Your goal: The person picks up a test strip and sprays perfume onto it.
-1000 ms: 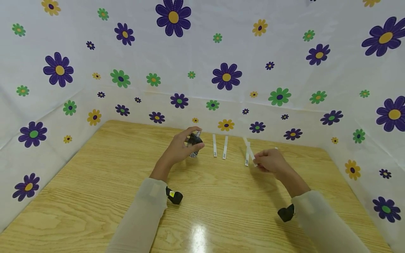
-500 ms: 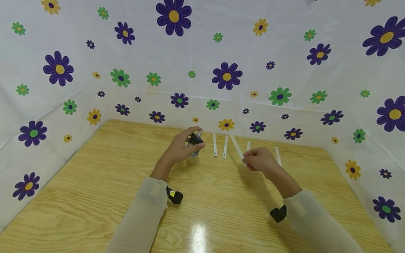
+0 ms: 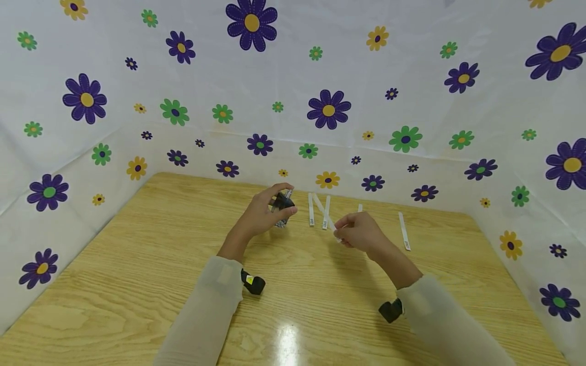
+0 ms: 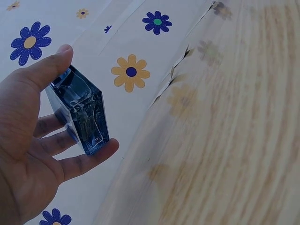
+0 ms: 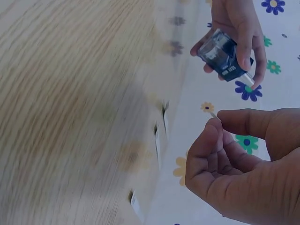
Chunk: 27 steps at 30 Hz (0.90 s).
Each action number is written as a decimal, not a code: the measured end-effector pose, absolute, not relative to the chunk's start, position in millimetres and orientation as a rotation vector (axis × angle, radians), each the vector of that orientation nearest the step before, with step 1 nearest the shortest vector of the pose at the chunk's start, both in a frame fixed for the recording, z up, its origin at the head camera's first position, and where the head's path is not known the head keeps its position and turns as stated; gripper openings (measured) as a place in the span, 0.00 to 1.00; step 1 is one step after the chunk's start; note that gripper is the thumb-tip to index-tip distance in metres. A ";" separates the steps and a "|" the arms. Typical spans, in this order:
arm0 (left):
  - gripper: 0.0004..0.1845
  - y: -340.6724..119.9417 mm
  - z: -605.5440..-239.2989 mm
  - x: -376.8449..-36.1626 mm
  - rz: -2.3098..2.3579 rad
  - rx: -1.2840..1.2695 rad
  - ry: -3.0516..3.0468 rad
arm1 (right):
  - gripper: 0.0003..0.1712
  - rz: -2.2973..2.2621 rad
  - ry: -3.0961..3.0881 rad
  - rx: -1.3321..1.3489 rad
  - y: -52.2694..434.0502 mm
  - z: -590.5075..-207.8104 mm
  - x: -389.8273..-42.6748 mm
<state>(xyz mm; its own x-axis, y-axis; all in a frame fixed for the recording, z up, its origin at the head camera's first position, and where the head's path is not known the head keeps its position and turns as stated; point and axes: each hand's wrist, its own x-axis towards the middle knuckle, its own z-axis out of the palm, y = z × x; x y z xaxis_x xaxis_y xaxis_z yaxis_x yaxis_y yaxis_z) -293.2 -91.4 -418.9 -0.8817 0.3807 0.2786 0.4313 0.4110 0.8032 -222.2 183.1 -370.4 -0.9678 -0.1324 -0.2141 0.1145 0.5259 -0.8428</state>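
Note:
My left hand (image 3: 254,219) grips a dark blue glass perfume bottle (image 4: 84,112) at the left of the strips. Its silver sprayer (image 5: 247,79) shows in the right wrist view, a finger lying close to it. Between thumb and fingertips, my right hand (image 3: 361,233) pinches a white paper test strip (image 3: 320,205), slanting up and left toward the bottle. Behind the held strip lie two more strips, the left one (image 3: 311,211) and the right one (image 3: 327,201). Another strip (image 3: 360,208) is mostly hidden by my right hand.
A further strip (image 3: 405,233) lies on the wooden table (image 3: 293,284), to the right. White cloth (image 3: 293,76) printed with flowers stands behind and at both sides. Black wrist cameras, such as the left one (image 3: 254,284), are strapped at my sleeves.
My right hand has carried the held strip leftward, closer to the bottle, uncovering the rightmost strip on the table. The left hand and bottle have barely moved.

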 end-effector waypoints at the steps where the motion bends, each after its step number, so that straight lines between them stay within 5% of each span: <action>1: 0.31 -91.5 -418.6 -292.8 -1.503 -0.746 -2.595 | 0.11 -1.414 2.516 -0.021 181.1 -370.7 -221.9; 27: 0.31 -93.6 -420.7 -294.3 -1.443 -0.768 -2.595 | 0.09 -1.439 2.494 -0.065 152.4 -371.9 -224.3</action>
